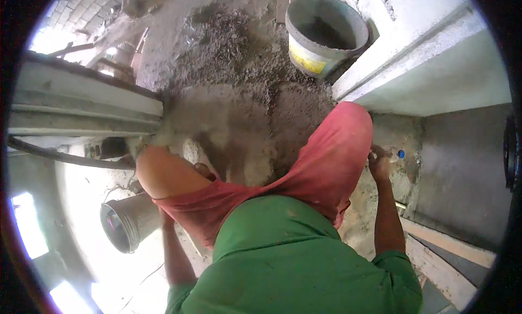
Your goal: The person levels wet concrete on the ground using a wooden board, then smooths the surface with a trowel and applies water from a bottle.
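My right hand (379, 164), beside my bent right knee in red shorts (340, 142), is closed around what looks like a clear plastic bottle (390, 156) with a blue cap (401, 154), held low over the stained concrete at the right. Down at the left, my left hand (166, 216) is mostly hidden behind my bare left thigh (163, 175), so its fingers cannot be made out. A grey bucket (130, 227) lies tilted near that arm.
A large bucket (323, 56) stands at the back right beside rubble and grit (223, 47). Concrete ledges (81, 107) (418, 75) flank me. A dark hose (65, 156) runs along the left. Wooden boards (446, 243) lie at lower right.
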`<control>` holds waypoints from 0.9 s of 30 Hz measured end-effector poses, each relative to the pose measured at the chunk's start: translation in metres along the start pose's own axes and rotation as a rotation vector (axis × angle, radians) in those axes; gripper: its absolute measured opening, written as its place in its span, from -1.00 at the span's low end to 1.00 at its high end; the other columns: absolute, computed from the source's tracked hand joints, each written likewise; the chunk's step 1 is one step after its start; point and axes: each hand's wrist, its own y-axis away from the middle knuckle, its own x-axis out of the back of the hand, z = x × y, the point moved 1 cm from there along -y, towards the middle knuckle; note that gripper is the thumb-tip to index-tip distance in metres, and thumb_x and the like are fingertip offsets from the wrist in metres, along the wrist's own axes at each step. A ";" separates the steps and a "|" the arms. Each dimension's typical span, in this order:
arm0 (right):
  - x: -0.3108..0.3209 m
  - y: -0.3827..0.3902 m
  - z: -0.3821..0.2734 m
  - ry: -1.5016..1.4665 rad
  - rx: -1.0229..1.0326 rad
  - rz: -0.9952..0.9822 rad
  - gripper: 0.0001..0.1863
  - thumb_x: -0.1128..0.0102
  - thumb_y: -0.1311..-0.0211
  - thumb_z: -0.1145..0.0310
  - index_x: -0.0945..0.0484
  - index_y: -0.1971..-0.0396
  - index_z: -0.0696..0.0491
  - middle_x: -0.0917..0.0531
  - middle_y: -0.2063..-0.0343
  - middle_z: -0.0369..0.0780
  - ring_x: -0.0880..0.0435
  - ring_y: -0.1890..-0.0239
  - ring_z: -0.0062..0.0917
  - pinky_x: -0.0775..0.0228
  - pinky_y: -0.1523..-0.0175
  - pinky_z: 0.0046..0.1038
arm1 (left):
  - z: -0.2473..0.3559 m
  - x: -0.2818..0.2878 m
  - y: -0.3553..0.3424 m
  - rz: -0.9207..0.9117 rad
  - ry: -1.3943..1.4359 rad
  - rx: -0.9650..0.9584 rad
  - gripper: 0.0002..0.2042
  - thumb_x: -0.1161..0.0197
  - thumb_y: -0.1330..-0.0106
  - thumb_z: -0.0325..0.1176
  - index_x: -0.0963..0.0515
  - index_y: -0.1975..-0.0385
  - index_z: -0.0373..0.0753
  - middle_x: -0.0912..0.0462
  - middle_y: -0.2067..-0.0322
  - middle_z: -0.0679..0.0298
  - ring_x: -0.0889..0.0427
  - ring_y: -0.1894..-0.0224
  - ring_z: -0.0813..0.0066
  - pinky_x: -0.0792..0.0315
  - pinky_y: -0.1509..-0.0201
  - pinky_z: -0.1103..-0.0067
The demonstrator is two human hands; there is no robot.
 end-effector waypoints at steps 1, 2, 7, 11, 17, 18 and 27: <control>-0.004 -0.004 -0.015 -0.256 -0.118 -0.283 -0.53 -0.25 -0.21 0.19 -0.48 -0.06 0.10 -0.55 -0.04 0.00 -0.50 -0.10 -0.13 -0.34 -0.17 -0.17 | -0.005 -0.011 0.001 -0.004 -0.001 0.041 -0.74 -0.07 -0.32 -0.37 -0.54 0.08 -0.33 -0.62 0.18 0.07 -0.60 0.07 0.35 -0.46 0.03 0.45; -0.006 -0.001 -0.018 -0.172 0.039 -0.318 -0.59 -0.22 -0.22 0.23 -0.50 -0.03 0.08 -0.56 -0.04 -0.03 -0.49 -0.10 -0.10 -0.34 -0.18 -0.20 | 0.003 -0.028 -0.010 -0.032 -0.005 0.056 -0.74 -0.07 -0.32 -0.37 -0.54 0.08 -0.33 -0.62 0.17 0.07 -0.60 0.07 0.35 -0.46 0.03 0.45; -0.066 0.042 -0.010 0.134 0.186 -0.490 -0.65 -0.17 -0.23 0.25 -0.52 0.00 0.05 -0.57 -0.03 -0.08 -0.49 -0.10 -0.09 -0.30 -0.18 -0.15 | 0.006 -0.068 -0.030 -0.068 0.001 0.130 -0.74 -0.07 -0.33 -0.36 -0.54 0.07 -0.33 -0.61 0.16 0.08 -0.59 0.07 0.35 -0.46 0.02 0.45; -0.137 0.067 -0.001 0.240 0.059 -0.663 -0.65 -0.14 -0.22 0.25 -0.53 0.02 0.03 -0.57 -0.02 -0.09 -0.49 -0.10 -0.11 -0.26 -0.19 -0.08 | -0.010 -0.078 -0.024 -0.063 0.007 0.196 -0.73 -0.07 -0.34 -0.35 -0.54 0.06 -0.33 -0.61 0.16 0.09 -0.59 0.07 0.35 -0.45 0.02 0.45; -0.162 0.068 0.015 0.377 -0.026 -0.787 -0.66 -0.11 -0.21 0.25 -0.53 0.03 0.01 -0.58 0.00 -0.10 -0.49 -0.10 -0.13 -0.20 -0.19 0.03 | -0.017 -0.086 -0.028 -0.073 -0.003 0.243 -0.73 -0.07 -0.36 -0.34 -0.54 0.05 -0.33 -0.60 0.14 0.10 -0.59 0.07 0.36 -0.45 0.01 0.45; -0.160 0.067 0.021 0.403 -0.032 -0.802 -0.66 -0.11 -0.21 0.25 -0.53 0.03 0.01 -0.58 0.00 -0.10 -0.49 -0.10 -0.14 -0.19 -0.19 0.05 | -0.018 -0.086 -0.029 -0.073 -0.002 0.246 -0.73 -0.07 -0.36 -0.34 -0.54 0.05 -0.33 -0.60 0.14 0.10 -0.59 0.07 0.36 -0.45 0.01 0.45; -0.086 0.098 0.079 0.698 -0.118 -0.793 -0.67 -0.06 -0.19 0.24 -0.55 0.06 -0.03 -0.59 0.03 -0.13 -0.49 -0.10 -0.17 -0.10 -0.20 0.21 | -0.008 -0.042 -0.043 0.002 0.003 0.196 -0.72 -0.08 -0.38 -0.32 -0.54 0.03 -0.33 -0.58 0.12 0.12 -0.58 0.06 0.36 -0.45 0.00 0.45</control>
